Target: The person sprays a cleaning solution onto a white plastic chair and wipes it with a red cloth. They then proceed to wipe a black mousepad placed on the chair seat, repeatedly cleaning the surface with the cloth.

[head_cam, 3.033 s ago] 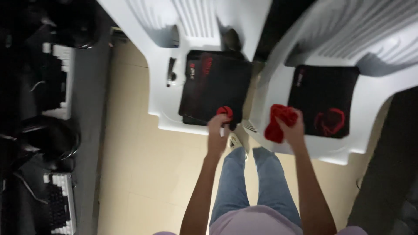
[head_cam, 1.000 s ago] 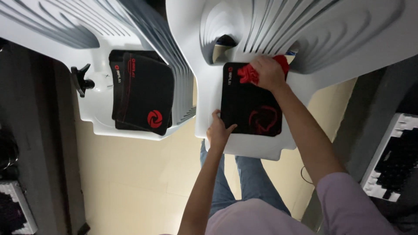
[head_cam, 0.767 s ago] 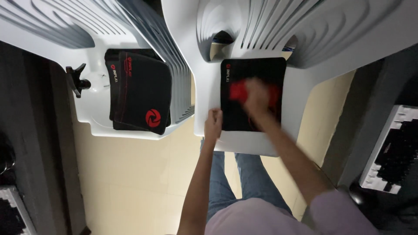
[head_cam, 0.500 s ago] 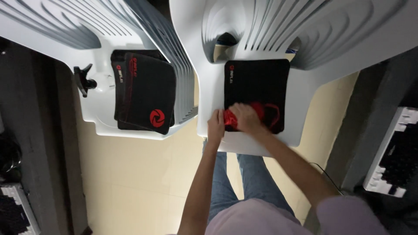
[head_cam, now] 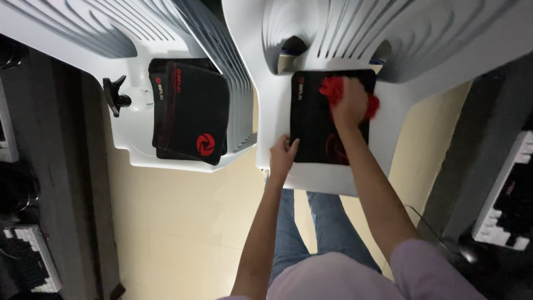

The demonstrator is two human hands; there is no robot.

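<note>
Pressing down on a black mouse pad (head_cam: 319, 125), the right hand (head_cam: 350, 103) is closed over a crumpled red cloth (head_cam: 333, 89), which bulges out on both sides of the fist at the far right corner of the pad. The left hand (head_cam: 283, 158) lies flat with its fingers spread and slightly curled, fingertips touching the near left corner of the same pad; it grips nothing.

That pad lies on the seat of a white plastic chair (head_cam: 383, 144) on the right of the scene, its far edge close to the chair's slatted back. A red round emblem shows near the pad's near edge, partly hidden by the right forearm, and a small red mark runs along its far left edge.

Just beside it on the left stands a second white plastic chair (head_cam: 133, 144), which looks to be the top one of a nested stack. On its seat lies a small pile of black mouse pads (head_cam: 191, 114), the top one tilted and bearing a red round emblem at its near corner. A small black clamp-like part (head_cam: 115, 97) rests on that seat, left of the pile.

Below the arms are the person's blue jeans and a pale lilac shirt, above a cream tiled floor (head_cam: 183, 233). Keyboards sit at the dark edges: one at the near left (head_cam: 30, 258) and one at the right (head_cam: 508, 208).
</note>
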